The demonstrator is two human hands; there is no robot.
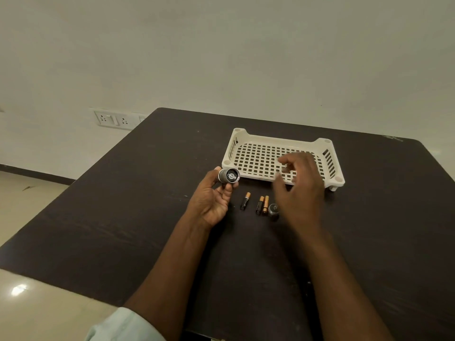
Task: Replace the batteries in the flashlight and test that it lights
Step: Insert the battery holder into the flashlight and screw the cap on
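My left hand grips the dark flashlight body, its open end turned toward me so the battery holder inside shows. Three black-and-orange batteries lie on the dark table: one alone and two side by side. The flashlight's end cap stands just right of them, partly under my right hand. That hand hovers above the table over the tray's near edge with loosely curled fingers and nothing visible in it.
A cream perforated plastic tray sits on the dark table behind the batteries. A wall socket panel is on the wall to the left. The table's left edge drops to a tiled floor.
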